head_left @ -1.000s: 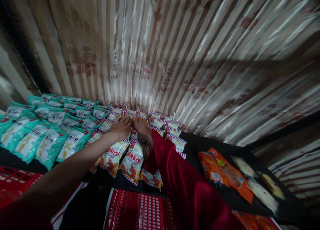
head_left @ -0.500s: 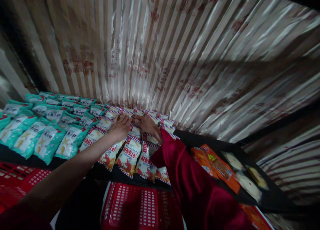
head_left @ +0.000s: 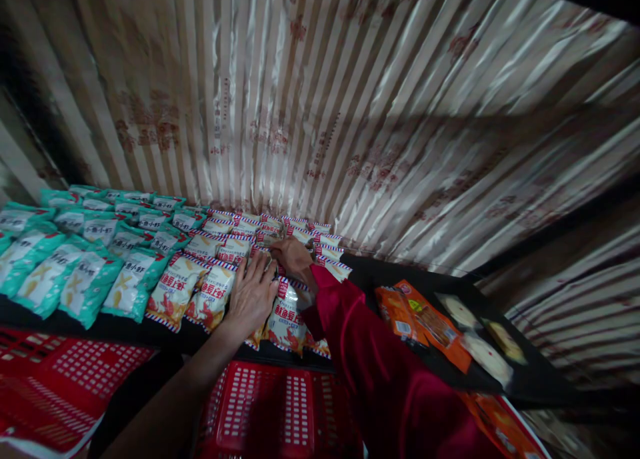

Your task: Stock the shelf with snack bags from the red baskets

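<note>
White snack bags (head_left: 173, 286) with red lettering and striped blue-and-red edges lie in rows on a black shelf. My left hand (head_left: 253, 289) rests flat over one front-row bag, fingers stretched out and pointing toward the back; it covers most of that bag. Just beyond and to the right, my right hand (head_left: 294, 256) reaches in among the middle rows, its fingers bent and closed at the top edge of a snack bag. The fingertips are partly hidden. Another white bag (head_left: 287, 316) lies in front of my right wrist.
Teal snack bags (head_left: 133, 279) fill the shelf's left side. Orange packets (head_left: 430, 322) and pale round packs (head_left: 487, 359) lie at the right. Red baskets (head_left: 267, 412) stand below the front edge. A striped, wrinkled sheet (head_left: 280, 112) hangs behind.
My left hand has drawn back from the middle rows to a front-row bag, uncovering bags behind it. My right hand stays among the middle rows, its fingers now more bent.
</note>
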The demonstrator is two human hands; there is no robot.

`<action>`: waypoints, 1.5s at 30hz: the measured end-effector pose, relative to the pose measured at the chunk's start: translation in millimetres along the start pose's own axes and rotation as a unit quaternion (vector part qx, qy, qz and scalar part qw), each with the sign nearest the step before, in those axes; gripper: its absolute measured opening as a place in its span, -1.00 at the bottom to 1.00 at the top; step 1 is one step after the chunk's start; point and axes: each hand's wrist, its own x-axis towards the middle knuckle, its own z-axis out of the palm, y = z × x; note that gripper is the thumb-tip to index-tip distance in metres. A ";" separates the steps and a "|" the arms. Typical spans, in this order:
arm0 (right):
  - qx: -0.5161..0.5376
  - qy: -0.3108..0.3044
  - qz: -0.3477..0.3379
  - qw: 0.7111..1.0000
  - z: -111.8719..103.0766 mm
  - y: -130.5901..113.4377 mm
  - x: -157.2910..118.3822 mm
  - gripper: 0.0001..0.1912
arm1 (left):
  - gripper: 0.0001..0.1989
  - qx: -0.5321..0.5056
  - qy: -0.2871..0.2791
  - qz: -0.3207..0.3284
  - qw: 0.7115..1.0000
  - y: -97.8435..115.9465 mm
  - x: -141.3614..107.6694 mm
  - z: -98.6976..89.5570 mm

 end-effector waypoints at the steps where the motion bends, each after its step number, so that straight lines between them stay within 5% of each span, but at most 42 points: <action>1: -0.013 -0.004 0.000 1.000 0.9 -0.5 1.2 -0.70 | -0.55 0.001 0.003 0.002 1.000 1.5 -2.3 0.2; 14: -0.070 0.001 -0.012 0.997 8.2 -13.0 11.1 -0.67 | -0.55 0.002 0.001 -0.015 1.000 1.9 -13.9 -2.0; 27: -0.026 0.058 -0.056 0.996 -9.1 -7.3 -30.2 -0.66 | -0.49 -0.002 -0.008 -0.062 0.998 25.8 -64.8 -3.2; 45: 0.024 0.066 -0.075 0.995 -4.7 -10.5 -51.9 -0.72 | -0.53 0.006 0.024 -0.076 0.997 14.9 -64.1 3.1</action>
